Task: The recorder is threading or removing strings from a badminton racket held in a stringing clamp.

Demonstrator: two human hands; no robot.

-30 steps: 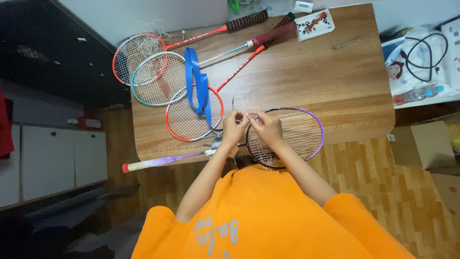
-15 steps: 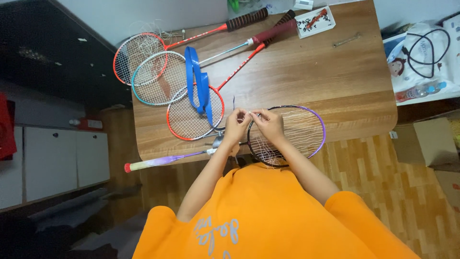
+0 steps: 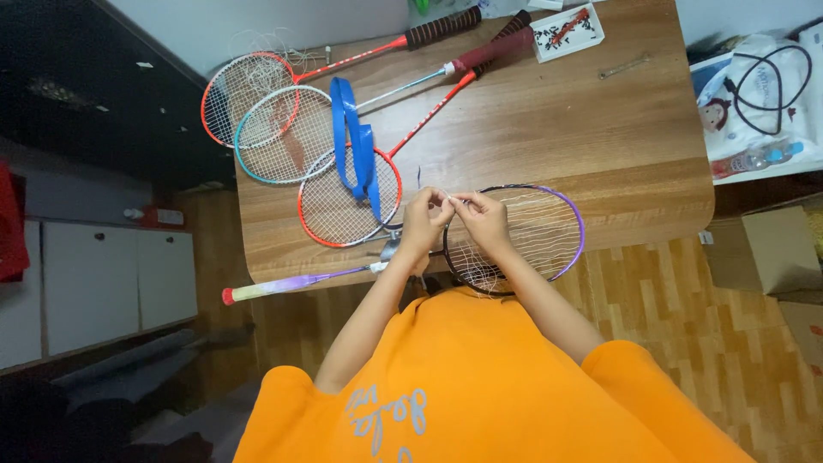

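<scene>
Looking down from the head view, both hands meet over the rim of the purple-and-black framed badminton racket with its loose white stringing (image 3: 523, 231), which lies at the near edge of the brown wooden desk (image 3: 557, 129), its head partly overhanging the floor side and its pale purple handle (image 3: 274, 285) pointing out to the left. The left hand (image 3: 423, 225) is closed in a narrow pinch on a thin white string (image 3: 453, 198) at the top of the frame; the right hand (image 3: 482, 221) is pinched on that same string just beside it, fingertips nearly touching.

What could go wrong? The string is slack and fine, so I judge it could slip out of either pinch and loosen. The racket sits right at the desk edge, so a hard tug could drag it off.

Pose: both forearms run up from the orange shirt (image 3: 480, 386), wrists bent in, knuckles up, thumbs toward each other.

Further back, untouched: three strung rackets with red and teal frames (image 3: 283, 129) overlapping, a blue strip of ribbon-like tape (image 3: 356, 146) draped across them, a small white tray of dark bits (image 3: 567, 27) and a metal tool (image 3: 623, 66).
</scene>
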